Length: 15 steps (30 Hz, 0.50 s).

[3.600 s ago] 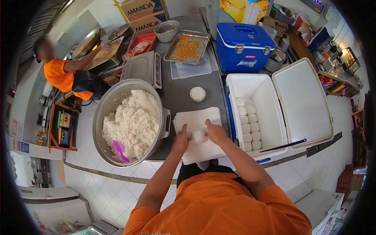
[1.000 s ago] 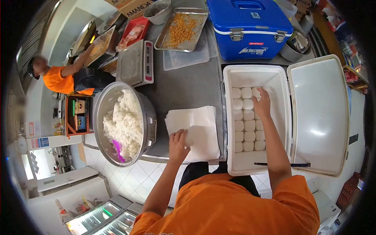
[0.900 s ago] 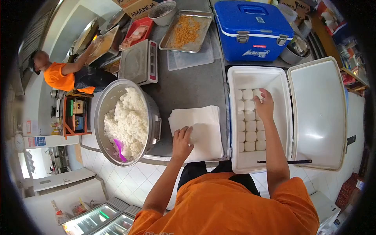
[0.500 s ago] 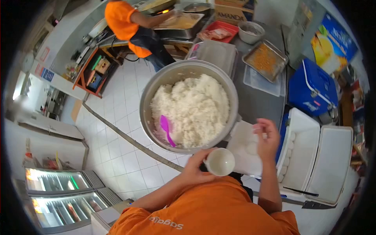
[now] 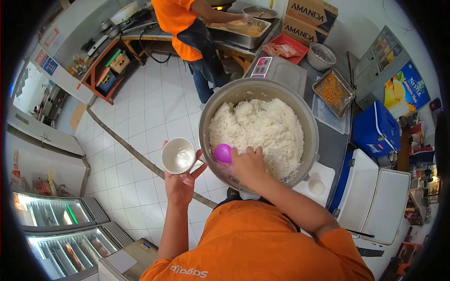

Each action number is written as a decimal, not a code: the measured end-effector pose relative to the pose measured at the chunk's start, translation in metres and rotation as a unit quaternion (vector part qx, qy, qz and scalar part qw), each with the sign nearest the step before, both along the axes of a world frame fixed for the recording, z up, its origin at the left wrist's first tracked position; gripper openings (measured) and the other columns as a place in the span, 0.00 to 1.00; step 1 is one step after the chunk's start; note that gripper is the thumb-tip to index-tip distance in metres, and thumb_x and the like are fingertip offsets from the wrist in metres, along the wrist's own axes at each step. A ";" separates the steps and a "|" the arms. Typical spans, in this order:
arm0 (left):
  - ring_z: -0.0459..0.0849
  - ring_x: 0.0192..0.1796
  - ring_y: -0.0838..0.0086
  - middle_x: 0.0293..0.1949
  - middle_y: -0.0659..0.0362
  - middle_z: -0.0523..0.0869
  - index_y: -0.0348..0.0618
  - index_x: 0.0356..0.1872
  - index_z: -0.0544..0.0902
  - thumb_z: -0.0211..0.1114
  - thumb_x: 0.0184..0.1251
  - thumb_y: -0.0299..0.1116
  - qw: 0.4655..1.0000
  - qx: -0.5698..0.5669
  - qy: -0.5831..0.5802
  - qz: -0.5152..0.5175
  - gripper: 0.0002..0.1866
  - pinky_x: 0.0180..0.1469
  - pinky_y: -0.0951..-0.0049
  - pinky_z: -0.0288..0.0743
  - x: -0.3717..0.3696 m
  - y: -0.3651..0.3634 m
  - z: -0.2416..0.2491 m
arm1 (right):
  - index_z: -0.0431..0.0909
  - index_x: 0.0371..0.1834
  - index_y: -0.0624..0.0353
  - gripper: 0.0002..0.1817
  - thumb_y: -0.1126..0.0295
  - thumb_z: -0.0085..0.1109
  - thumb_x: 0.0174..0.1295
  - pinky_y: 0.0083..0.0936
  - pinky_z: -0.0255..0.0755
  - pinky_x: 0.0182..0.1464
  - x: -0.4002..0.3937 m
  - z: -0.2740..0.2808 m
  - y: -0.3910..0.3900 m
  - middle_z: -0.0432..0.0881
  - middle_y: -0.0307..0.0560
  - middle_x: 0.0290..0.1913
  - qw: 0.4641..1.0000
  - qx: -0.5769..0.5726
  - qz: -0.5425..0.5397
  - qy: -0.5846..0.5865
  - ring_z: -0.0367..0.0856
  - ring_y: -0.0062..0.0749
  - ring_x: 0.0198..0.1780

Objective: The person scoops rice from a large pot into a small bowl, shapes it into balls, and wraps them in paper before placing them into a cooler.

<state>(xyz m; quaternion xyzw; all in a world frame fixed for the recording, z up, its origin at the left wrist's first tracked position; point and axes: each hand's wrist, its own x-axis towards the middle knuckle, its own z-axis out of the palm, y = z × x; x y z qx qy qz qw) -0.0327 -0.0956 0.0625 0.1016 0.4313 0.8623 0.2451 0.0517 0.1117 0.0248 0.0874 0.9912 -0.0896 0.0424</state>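
My left hand (image 5: 180, 187) is closed around a white cup (image 5: 179, 155) to the left of a big metal pot (image 5: 206, 119). The cup's open mouth faces up towards me and its inside looks bare. Cooked white rice (image 5: 267, 131) is heaped in the pot. Inside the pot's near left part, my right hand (image 5: 247, 166) grips a purple rice paddle (image 5: 222, 152). Its rounded blade shows against the rice, while my fingers hide the handle.
A person in an orange shirt (image 5: 173, 18) works over a metal tray (image 5: 243, 40) at the back. At right are a tray of orange-brown bits (image 5: 333, 93), a blue cooler (image 5: 375, 129) and an open white cooler box (image 5: 358, 196). A round white rice mound (image 5: 316, 187) sits beside the pot.
My right hand has moved left from beside the pot into it and taken hold of the purple rice paddle. My left hand has carried the cup leftwards and up. The view has shifted.
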 end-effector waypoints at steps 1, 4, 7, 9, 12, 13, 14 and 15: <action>0.73 0.75 0.37 0.79 0.46 0.67 0.57 0.87 0.47 0.66 0.59 0.33 1.000 -0.003 -0.006 -0.001 0.54 0.68 0.42 0.82 0.000 -0.002 -0.005 | 0.81 0.54 0.60 0.14 0.67 0.57 0.70 0.50 0.78 0.54 -0.008 -0.006 0.006 0.89 0.58 0.38 0.998 -0.047 -0.049 -0.016 0.89 0.55 0.48; 0.69 0.77 0.34 0.77 0.46 0.69 0.57 0.87 0.48 0.61 0.64 0.45 0.990 0.101 -0.063 -0.073 0.49 0.71 0.44 0.79 -0.001 -0.005 -0.022 | 0.85 0.48 0.66 0.14 0.67 0.60 0.67 0.50 0.84 0.50 -0.033 -0.018 0.038 0.89 0.64 0.39 0.973 -0.177 -0.136 -0.063 0.90 0.62 0.47; 0.70 0.77 0.40 0.78 0.49 0.70 0.57 0.87 0.49 0.56 0.69 0.47 0.973 0.191 -0.113 -0.069 0.46 0.72 0.44 0.76 -0.001 -0.002 -0.024 | 0.87 0.43 0.67 0.13 0.67 0.60 0.68 0.48 0.84 0.49 -0.033 -0.004 0.065 0.90 0.65 0.43 0.971 -0.164 -0.064 -0.158 0.90 0.59 0.48; 0.73 0.76 0.46 0.77 0.50 0.71 0.57 0.86 0.51 0.55 0.70 0.47 0.983 0.130 -0.128 -0.034 0.44 0.72 0.45 0.77 0.000 -0.006 -0.018 | 0.86 0.34 0.65 0.13 0.66 0.60 0.68 0.51 0.82 0.48 -0.002 0.015 0.072 0.89 0.63 0.40 0.990 -0.091 -0.026 -0.109 0.89 0.60 0.44; 0.75 0.75 0.54 0.77 0.54 0.71 0.56 0.85 0.55 0.52 0.72 0.44 0.992 0.008 -0.122 0.016 0.39 0.72 0.49 0.76 -0.006 -0.015 -0.028 | 0.86 0.36 0.62 0.10 0.67 0.59 0.67 0.51 0.81 0.47 0.048 0.030 0.076 0.89 0.60 0.38 0.993 -0.062 -0.028 -0.096 0.89 0.59 0.43; 0.75 0.75 0.57 0.77 0.55 0.70 0.55 0.84 0.58 0.51 0.74 0.41 0.993 -0.055 -0.103 0.024 0.37 0.72 0.52 0.76 -0.007 -0.017 -0.033 | 0.86 0.38 0.62 0.10 0.68 0.58 0.67 0.50 0.81 0.46 0.062 0.022 0.076 0.89 0.58 0.37 0.994 -0.033 -0.042 -0.094 0.89 0.58 0.42; 0.75 0.75 0.57 0.77 0.55 0.70 0.55 0.84 0.58 0.51 0.74 0.41 0.993 -0.057 -0.104 0.020 0.37 0.72 0.52 0.76 -0.006 -0.017 -0.035 | 0.86 0.40 0.61 0.09 0.70 0.57 0.67 0.50 0.82 0.45 0.073 0.015 0.076 0.88 0.56 0.36 0.994 -0.006 -0.060 -0.093 0.89 0.56 0.41; 0.76 0.73 0.59 0.75 0.56 0.72 0.54 0.83 0.59 0.51 0.75 0.41 0.990 -0.107 -0.093 0.021 0.36 0.70 0.54 0.76 -0.005 -0.017 -0.036 | 0.86 0.40 0.61 0.09 0.70 0.57 0.67 0.50 0.82 0.45 0.082 0.008 0.077 0.88 0.56 0.36 0.993 -0.007 -0.065 -0.094 0.89 0.56 0.41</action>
